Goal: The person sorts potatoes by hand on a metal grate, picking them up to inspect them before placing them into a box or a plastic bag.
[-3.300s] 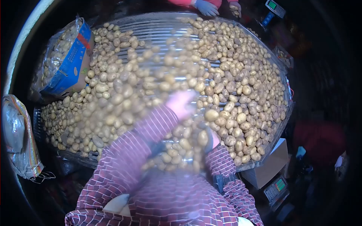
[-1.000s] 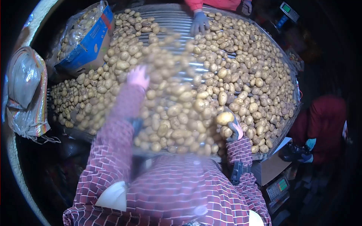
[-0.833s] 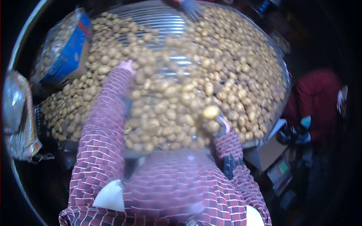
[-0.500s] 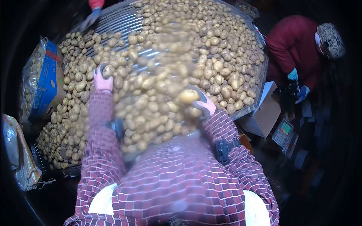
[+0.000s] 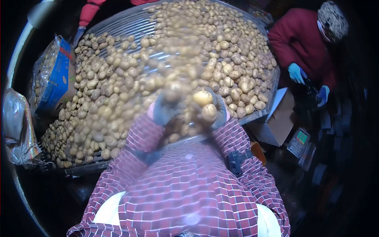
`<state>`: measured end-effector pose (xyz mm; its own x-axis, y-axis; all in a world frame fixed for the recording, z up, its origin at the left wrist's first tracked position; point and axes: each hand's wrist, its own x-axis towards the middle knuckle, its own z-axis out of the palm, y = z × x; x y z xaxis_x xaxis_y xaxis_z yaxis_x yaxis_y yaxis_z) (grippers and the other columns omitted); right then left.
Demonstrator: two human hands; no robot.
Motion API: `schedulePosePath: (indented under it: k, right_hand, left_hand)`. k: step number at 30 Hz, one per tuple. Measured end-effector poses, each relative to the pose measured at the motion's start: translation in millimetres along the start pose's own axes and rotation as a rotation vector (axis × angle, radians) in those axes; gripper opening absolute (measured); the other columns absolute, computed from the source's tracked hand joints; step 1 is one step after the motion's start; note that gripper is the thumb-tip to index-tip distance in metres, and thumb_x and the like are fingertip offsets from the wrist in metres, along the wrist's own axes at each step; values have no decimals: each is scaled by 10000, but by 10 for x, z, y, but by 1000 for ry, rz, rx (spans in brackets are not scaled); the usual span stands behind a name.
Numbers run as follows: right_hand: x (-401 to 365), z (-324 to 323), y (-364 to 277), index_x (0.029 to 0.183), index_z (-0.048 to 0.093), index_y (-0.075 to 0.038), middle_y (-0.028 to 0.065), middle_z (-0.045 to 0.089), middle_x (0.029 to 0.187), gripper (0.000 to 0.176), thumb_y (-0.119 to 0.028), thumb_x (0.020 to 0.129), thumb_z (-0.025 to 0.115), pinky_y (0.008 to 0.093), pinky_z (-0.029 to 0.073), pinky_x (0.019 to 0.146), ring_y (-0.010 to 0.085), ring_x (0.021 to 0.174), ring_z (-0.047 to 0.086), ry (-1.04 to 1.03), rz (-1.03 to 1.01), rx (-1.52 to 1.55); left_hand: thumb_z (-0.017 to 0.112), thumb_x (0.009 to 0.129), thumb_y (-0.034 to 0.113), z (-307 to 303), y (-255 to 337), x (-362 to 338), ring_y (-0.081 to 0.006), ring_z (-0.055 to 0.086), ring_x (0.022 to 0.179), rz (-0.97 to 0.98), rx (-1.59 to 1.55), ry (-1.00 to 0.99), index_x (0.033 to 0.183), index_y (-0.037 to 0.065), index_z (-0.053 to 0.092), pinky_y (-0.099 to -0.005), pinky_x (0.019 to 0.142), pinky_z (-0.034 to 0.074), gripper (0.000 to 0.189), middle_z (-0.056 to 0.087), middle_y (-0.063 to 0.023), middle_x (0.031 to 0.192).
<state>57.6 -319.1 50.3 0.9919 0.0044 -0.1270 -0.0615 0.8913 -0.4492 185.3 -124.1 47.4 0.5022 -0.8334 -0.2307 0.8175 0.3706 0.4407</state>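
Many yellow-brown potatoes (image 5: pixel 244 65) lie heaped over a ribbed metal table (image 5: pixel 118 27). Near the table's front edge, my right hand (image 5: pixel 218 108), in a grey and pink glove, is curled around two potatoes (image 5: pixel 202 98), one above the other. My left hand (image 5: pixel 162 110), gloved alike, is just to its left, low over the heap with a gap between the two. Motion blur smears its fingers, and a blurred potato (image 5: pixel 173 93) shows at their tips; whether it is held I cannot tell.
At the left stands a blue box (image 5: pixel 55 83) with a plastic liner, above a shiny sack (image 5: pixel 23 130). A co-worker in dark red (image 5: pixel 296 39) is at the right, by a cardboard box (image 5: pixel 274 124) and a scale (image 5: pixel 299 141). Another person's red sleeve (image 5: pixel 90 14) reaches in at the top left.
My left hand has moved right and nearer to me, beside my right hand. My right hand still holds potatoes. The gloved hand at the top left has shifted left.
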Motion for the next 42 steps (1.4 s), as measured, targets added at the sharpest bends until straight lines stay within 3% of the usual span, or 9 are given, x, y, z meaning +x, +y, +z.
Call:
schedulePosePath:
  k: [3,8,20,24,28,29,33,36,42]
  right_hand:
    - [-190,-103,8,1459,306,-122,168,509,1297,776,-65,816,738,431,578,884,287,1118,595,9,-248,-700]
    - [-422,-463,125,1446,358,-81,139,493,1341,639,-357,930,614,382,524,919,263,1210,506,209,-34,-426]
    - [-2123,-1114,85,1315,478,-113,126,545,1232,427,-207,923,616,473,578,770,334,1056,607,476,-292,306]
    - [-3129,-2005,286,1318,490,-110,150,566,1226,559,-355,860,696,479,574,768,330,1063,612,1192,-403,-92]
    - [-3494,-2280,284,1368,461,-39,192,537,1319,715,-377,798,729,383,458,995,309,1191,554,1517,456,-1115]
    - [-3503,-2341,282,1368,461,-30,197,536,1321,737,-389,784,733,370,433,1023,304,1205,543,1496,726,-1472]
    - [-2114,-1451,-435,1277,535,45,168,626,1213,531,-195,835,706,329,466,978,232,1107,614,1150,-173,-1249]
    - [-1102,-832,-577,1207,618,-35,164,639,1165,431,-228,827,676,388,464,973,316,1111,594,795,-278,-1472]
    - [-5,-612,-618,1366,453,-116,181,501,1222,624,-270,813,698,402,448,977,315,1165,534,437,380,-2106]
  left_hand:
    - [643,882,281,172,-83,52,-240,649,899,102,618,119,1371,39,441,-354,772,550,582,615,-131,1154]
    - [691,740,57,693,-555,187,-341,489,1237,429,1905,-70,1392,1,400,-385,1043,414,716,476,-203,1342]
    - [668,826,138,753,-1154,238,-336,435,1299,-202,1534,-503,1420,39,376,-426,1087,371,669,453,-187,1391]
    - [680,801,154,247,-939,364,-344,427,1304,196,2036,-401,1362,69,461,-428,1105,337,608,478,-160,1373]
    - [688,794,351,317,-619,546,-382,287,1388,83,2629,-153,1376,136,471,-537,1153,198,657,389,-140,1462]
    - [698,784,376,282,-531,606,-382,274,1395,58,2669,-59,1378,143,474,-535,1157,188,677,382,-137,1467]
    - [618,814,318,-90,-337,852,-389,310,1373,267,2596,24,1302,119,519,-536,1157,176,537,408,-160,1433]
    - [576,828,300,-130,-339,1027,-372,388,1324,355,2573,123,1237,120,567,-545,1145,192,447,481,-119,1384]
    - [695,799,239,100,-497,864,-327,460,1266,425,2359,131,1305,130,543,-471,1086,332,540,533,-88,1324]
